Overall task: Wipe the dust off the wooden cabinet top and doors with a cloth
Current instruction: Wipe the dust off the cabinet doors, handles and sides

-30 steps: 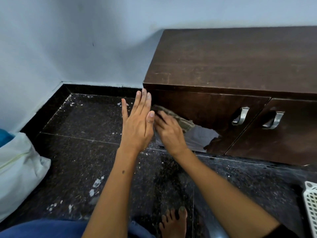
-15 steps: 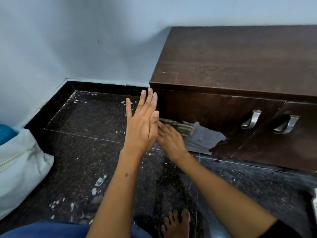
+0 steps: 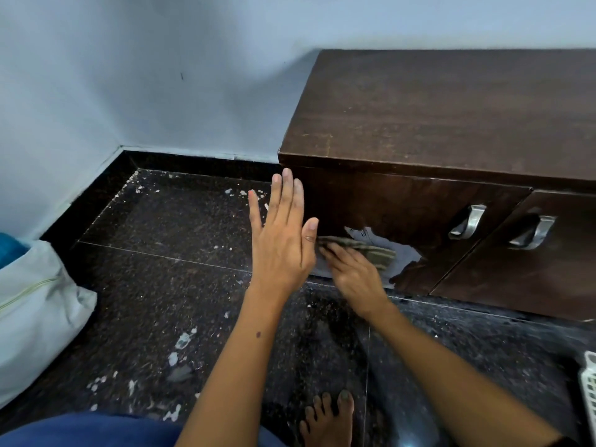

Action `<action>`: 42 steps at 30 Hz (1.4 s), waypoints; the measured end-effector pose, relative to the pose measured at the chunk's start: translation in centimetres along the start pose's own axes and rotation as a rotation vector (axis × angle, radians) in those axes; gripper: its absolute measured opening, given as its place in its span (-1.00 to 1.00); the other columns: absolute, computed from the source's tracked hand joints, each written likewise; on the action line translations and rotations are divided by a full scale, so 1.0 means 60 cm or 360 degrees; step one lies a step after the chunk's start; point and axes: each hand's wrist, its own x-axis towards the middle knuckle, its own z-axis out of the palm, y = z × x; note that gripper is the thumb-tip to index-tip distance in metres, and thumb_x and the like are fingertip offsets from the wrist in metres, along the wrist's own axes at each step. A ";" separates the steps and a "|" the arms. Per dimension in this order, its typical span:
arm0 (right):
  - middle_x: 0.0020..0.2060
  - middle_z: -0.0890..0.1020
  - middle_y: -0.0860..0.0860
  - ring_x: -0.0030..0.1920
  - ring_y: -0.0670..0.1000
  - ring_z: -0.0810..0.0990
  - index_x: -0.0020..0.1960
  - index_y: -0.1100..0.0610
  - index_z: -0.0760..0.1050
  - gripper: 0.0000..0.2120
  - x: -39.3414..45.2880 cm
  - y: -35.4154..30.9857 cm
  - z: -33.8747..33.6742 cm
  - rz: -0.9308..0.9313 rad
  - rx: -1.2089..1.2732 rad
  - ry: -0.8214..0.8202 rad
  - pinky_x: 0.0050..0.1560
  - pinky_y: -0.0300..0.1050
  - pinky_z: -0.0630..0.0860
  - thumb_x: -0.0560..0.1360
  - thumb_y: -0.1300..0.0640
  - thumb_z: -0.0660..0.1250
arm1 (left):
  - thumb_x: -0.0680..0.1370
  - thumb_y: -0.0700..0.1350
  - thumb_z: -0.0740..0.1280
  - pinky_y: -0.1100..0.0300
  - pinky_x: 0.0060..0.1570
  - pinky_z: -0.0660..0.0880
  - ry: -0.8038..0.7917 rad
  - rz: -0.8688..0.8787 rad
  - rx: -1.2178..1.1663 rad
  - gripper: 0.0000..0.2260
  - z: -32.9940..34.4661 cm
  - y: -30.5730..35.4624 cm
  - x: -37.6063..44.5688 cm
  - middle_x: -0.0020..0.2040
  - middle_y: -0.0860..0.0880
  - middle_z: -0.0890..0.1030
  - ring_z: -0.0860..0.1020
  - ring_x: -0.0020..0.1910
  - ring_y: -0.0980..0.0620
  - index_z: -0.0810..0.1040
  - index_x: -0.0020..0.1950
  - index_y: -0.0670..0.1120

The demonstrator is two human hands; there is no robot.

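The dark wooden cabinet top [image 3: 451, 108] stands against the wall at the right. Below it are the left door [image 3: 403, 201] and the right door [image 3: 532, 275], each with a metal handle. My right hand [image 3: 354, 275] grips a striped olive cloth [image 3: 374, 251] against the lower part of the left door, over a pale patch [image 3: 404, 256] where the veneer is torn off. My left hand [image 3: 280, 243] is raised with straight fingers beside the cabinet's left front corner and holds nothing.
The dark stone floor [image 3: 167, 227] is strewn with white flakes. A white bag [image 3: 35, 304] lies at the left edge. The corner of a white plastic basket [image 3: 588, 382] shows at the lower right. My bare foot [image 3: 329, 417] is on the floor below my arms.
My right hand has slid the cloth down the left door and a little to the right. My left hand stays raised and flat by the corner.
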 end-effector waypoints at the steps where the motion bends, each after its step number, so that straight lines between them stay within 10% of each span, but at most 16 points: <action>1: 0.07 0.67 -0.01 0.11 -0.01 0.63 -0.07 0.18 0.69 -0.75 -0.016 0.014 -0.004 0.0019 -0.0051 0.0071 0.11 -0.15 0.52 0.26 0.20 0.55 | 0.62 0.06 -0.18 -0.11 0.47 -0.18 -0.0036 0.0036 0.0025 -0.45 0.004 0.003 -0.005 0.54 -0.12 0.08 -0.02 0.53 -0.01 0.12 0.52 -0.20; 6: 0.24 0.57 0.05 0.27 0.08 0.48 0.20 0.26 0.56 -0.73 -0.008 0.032 -0.028 0.0288 -0.0030 0.0531 0.19 -0.06 0.38 0.54 0.26 0.23 | 0.61 0.08 -0.16 -0.10 0.48 -0.17 -0.0217 0.0151 0.0088 -0.44 0.030 0.011 -0.023 0.55 -0.11 0.05 -0.03 0.53 0.00 0.10 0.52 -0.20; 13: 0.09 0.65 -0.01 0.11 0.02 0.63 -0.03 0.18 0.68 -0.66 -0.053 0.042 -0.019 0.0123 -0.0027 -0.0016 0.09 -0.14 0.54 0.21 0.22 0.61 | 0.61 0.12 -0.23 -0.05 0.47 -0.27 -0.0255 0.0144 0.0067 -0.42 0.038 0.013 -0.023 0.56 -0.08 -0.03 -0.06 0.53 0.06 0.03 0.54 -0.17; 20: 0.25 0.56 0.04 0.28 0.08 0.47 0.19 0.25 0.57 -0.73 -0.054 0.058 -0.035 0.0321 -0.0036 0.0442 0.20 -0.07 0.40 0.54 0.26 0.22 | 0.61 0.09 -0.12 -0.11 0.47 -0.19 -0.0181 0.0115 0.0042 -0.43 0.058 0.034 -0.029 0.54 -0.18 -0.01 -0.02 0.53 -0.06 0.05 0.52 -0.23; 26: 0.10 0.65 0.00 0.13 0.05 0.62 0.01 0.21 0.67 -0.63 -0.105 0.084 -0.029 0.0264 -0.0045 0.0034 0.15 -0.10 0.48 0.22 0.27 0.60 | 0.61 0.11 -0.16 -0.13 0.47 -0.15 -0.0182 0.0144 0.0102 -0.41 0.074 0.065 -0.024 0.53 -0.23 0.01 -0.02 0.53 -0.12 0.06 0.51 -0.26; 32: 0.25 0.55 0.04 0.30 0.06 0.39 0.23 0.26 0.53 -0.68 -0.097 0.063 -0.025 0.0579 0.0151 0.0408 0.23 -0.04 0.33 0.53 0.27 0.17 | 0.61 0.12 -0.18 -0.14 0.46 -0.13 -0.0213 0.0173 0.0170 -0.39 0.080 0.077 -0.026 0.53 -0.25 0.03 0.01 0.52 -0.14 0.07 0.51 -0.29; 38: 0.09 0.66 0.00 0.14 0.04 0.61 -0.03 0.21 0.67 -0.67 -0.138 0.103 -0.022 0.0299 -0.0058 0.0010 0.15 -0.09 0.48 0.21 0.29 0.60 | 0.61 0.09 -0.13 -0.14 0.47 -0.15 -0.0207 0.0169 0.0155 -0.41 0.080 0.080 -0.024 0.54 -0.22 -0.01 -0.02 0.53 -0.11 0.06 0.51 -0.28; 42: 0.20 0.60 0.04 0.28 0.09 0.44 0.14 0.27 0.59 -0.73 -0.155 0.093 -0.014 0.0685 0.0047 0.0369 0.24 0.01 0.33 0.46 0.33 0.29 | 0.61 0.11 -0.14 -0.12 0.47 -0.19 -0.0190 0.0158 0.0130 -0.40 0.082 0.083 -0.024 0.53 -0.22 -0.02 -0.02 0.53 -0.11 0.05 0.51 -0.28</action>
